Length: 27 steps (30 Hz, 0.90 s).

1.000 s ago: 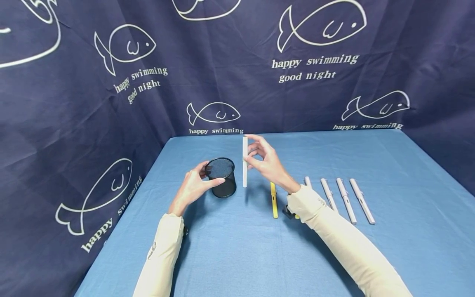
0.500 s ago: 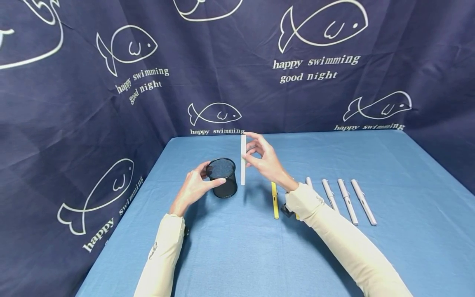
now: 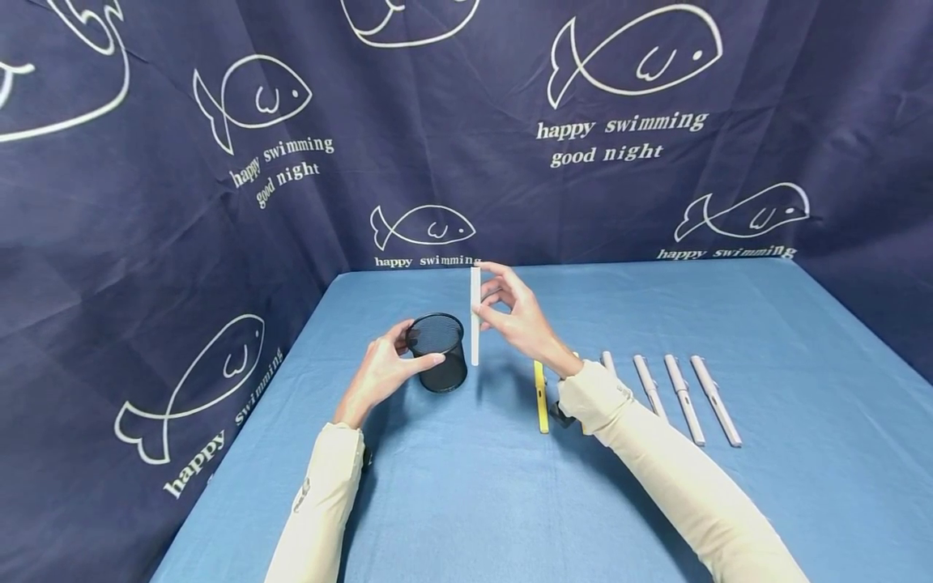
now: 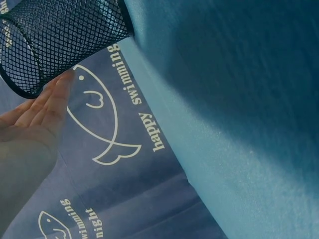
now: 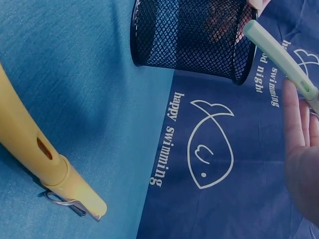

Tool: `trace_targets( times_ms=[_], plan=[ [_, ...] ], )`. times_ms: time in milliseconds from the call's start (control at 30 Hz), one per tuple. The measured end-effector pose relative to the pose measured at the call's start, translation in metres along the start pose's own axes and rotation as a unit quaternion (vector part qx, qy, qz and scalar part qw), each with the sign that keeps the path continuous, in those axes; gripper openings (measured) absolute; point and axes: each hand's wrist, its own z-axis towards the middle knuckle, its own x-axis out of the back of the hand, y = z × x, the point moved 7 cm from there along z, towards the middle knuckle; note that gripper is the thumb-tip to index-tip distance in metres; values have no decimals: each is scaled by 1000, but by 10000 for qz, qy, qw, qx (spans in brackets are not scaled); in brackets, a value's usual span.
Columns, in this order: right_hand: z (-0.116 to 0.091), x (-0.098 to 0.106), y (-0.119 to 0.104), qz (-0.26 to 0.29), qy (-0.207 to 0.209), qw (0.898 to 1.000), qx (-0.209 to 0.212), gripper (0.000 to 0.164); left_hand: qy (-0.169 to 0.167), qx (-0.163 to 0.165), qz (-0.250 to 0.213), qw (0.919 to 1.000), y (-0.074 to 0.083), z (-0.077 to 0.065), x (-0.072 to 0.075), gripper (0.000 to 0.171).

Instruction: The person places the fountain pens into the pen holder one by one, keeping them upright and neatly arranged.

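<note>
My left hand point(image 3: 385, 370) holds a black mesh pen cup point(image 3: 448, 375) upright on the table, thumb across its near side and fingers round the back. Just right of the cup, my right hand point(image 3: 519, 314) pinches a pale, whitish pen point(image 3: 475, 336), held vertical with its lower end below the cup's rim height in the head view. In the right wrist view the pen point(image 5: 276, 52) looks pale green and overlaps the cup's rim point(image 5: 244, 62). The left wrist view shows the left fingers point(image 4: 56, 102) against the mesh wall point(image 4: 75, 40).
A yellow pen point(image 3: 541, 397) lies below the right wrist, with another yellow piece point(image 3: 585, 429) mostly hidden by the sleeve. Several pale pens point(image 3: 685, 401) lie in a row to the right. Dark blue fish-print cloth point(image 3: 510, 202) hangs behind the blue table point(image 3: 466, 502).
My right hand has shifted slightly left with the pen, bringing it closer to the cup. The left hand keeps its hold and the cup stays in place.
</note>
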Motion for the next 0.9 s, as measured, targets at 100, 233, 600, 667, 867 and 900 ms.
trace_targets(
  times_ms=[100, 233, 600, 667, 867, 900],
  plan=[
    [1, -1, 1, 1, 4, 10000, 16, 60, 3, -34, -27, 10000, 0, -1, 0, 89],
    [4, -3, -3, 9, 21, 10000, 69, 61, -6, -44, -80, 10000, 0, -1, 0, 88],
    [8, -8, -17, -44, 4, 9999, 118, 59, -26, -5, -136, 9999, -1, -1, -1, 89],
    [11, -8, -10, -49, 26, 9999, 114, 60, -31, 4, -125, 9999, -2, -1, -1, 89],
    [15, -7, -4, 13, 54, 9998, 199, 59, -8, 29, -103, 9999, -1, -1, -1, 90],
    [15, -7, -4, 26, 54, 9998, 209, 60, -11, 29, -92, 10000, -1, -1, -1, 90]
  ],
)
